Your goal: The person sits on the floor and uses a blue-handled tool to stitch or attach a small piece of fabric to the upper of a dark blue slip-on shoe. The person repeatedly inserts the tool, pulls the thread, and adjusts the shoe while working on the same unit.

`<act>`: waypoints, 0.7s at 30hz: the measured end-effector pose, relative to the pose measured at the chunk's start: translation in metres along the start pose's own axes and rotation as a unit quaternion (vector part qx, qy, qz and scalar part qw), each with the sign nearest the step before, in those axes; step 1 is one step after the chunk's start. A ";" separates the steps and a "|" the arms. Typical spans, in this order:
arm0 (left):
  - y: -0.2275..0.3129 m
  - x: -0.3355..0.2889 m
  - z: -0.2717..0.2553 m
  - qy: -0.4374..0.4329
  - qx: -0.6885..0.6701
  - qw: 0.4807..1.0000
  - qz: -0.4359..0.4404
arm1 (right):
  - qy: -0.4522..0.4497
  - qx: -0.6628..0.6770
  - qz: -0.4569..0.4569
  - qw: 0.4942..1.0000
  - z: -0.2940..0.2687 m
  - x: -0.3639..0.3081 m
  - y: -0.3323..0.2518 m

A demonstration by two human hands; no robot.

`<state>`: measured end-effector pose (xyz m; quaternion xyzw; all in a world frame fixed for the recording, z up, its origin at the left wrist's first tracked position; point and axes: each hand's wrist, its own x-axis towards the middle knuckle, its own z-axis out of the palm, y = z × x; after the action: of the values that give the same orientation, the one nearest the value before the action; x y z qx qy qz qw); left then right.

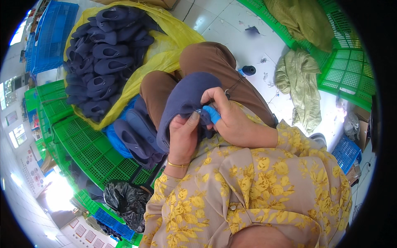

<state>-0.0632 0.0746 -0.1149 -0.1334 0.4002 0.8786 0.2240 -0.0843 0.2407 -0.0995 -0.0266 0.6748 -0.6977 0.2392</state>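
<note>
A navy-blue soft slipper [188, 93] rests across my lap, its rounded end pointing away from me. My left hand [183, 138] is closed round its near edge, with the thumb pressed on the fabric. Close beside it, my right hand [235, 124] is closed in a pinch at the slipper's opening, index finger bent. Blue tape [212, 114] wraps one of its digits. A small light glint shows between the two thumbs; what the right fingers pinch is too small to make out. A dark thread spool [248, 70] is beyond my right knee.
At the far left, a yellow sack [163, 51] holds a heap of navy slippers [111, 51]. More slippers [134, 138] lie by my left thigh. Green crates [93, 142] stand left, another green crate [347, 72] right. A greenish cloth [304, 89] hangs there; a black bag [126, 200] sits lower left.
</note>
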 end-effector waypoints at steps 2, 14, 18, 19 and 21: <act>-0.002 0.000 0.004 0.030 0.024 0.999 0.000 | 0.008 -0.035 -0.016 0.999 -0.001 0.002 -0.004; 0.002 -0.002 0.029 0.135 0.166 0.977 0.006 | -0.033 -0.079 0.102 0.991 -0.012 0.019 -0.026; -0.002 -0.001 0.018 0.204 0.293 0.934 -0.004 | 0.096 -0.313 -0.184 0.927 -0.004 0.018 -0.001; -0.002 -0.001 0.019 0.206 0.292 0.934 0.008 | 0.106 -0.273 -0.199 0.935 -0.005 0.017 0.003; 0.001 0.001 0.026 0.211 0.289 0.933 0.033 | 0.123 -0.194 -0.228 0.946 -0.004 0.023 -0.002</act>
<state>-0.0660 0.0940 -0.0981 -0.2324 0.6789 0.6834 0.1344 -0.1065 0.2358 -0.1039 -0.1393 0.7970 -0.5873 -0.0211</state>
